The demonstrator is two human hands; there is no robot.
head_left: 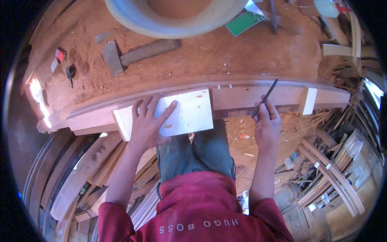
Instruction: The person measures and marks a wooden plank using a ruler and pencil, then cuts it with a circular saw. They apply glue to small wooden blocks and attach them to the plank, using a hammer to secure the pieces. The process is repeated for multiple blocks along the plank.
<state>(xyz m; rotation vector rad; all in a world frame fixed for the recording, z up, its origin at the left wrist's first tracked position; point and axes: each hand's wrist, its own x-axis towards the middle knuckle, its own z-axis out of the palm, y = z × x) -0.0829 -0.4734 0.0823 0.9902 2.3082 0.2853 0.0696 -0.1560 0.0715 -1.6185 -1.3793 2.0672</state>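
Observation:
My left hand (pixel 147 119) lies with spread fingers on a white rectangular board (pixel 189 111), its thumb near the board's lower edge. The board has several small brown marks and rests on a long wooden beam (pixel 242 97) along the bench's near edge. To the right, my right hand (pixel 267 125) pinches a dark pencil (pixel 271 89) between thumb and fingers, tilted with its upper end to the right, over the beam. A pale block (pixel 308 101) sits across the beam further right. Beside my left hand a pale wood strip (pixel 122 125) stands against the beam.
On the dusty bench (pixel 209 60) are a big pale bowl-like vessel (pixel 133 20), a hammer-shaped tool (pixel 113 58), a green card (pixel 245 23), a red-and-white box (pixel 60 55) and a small black object (pixel 70 72). Wood planks (pixel 76 181) crowd the lower left; curved strips (pixel 334 177) lie lower right.

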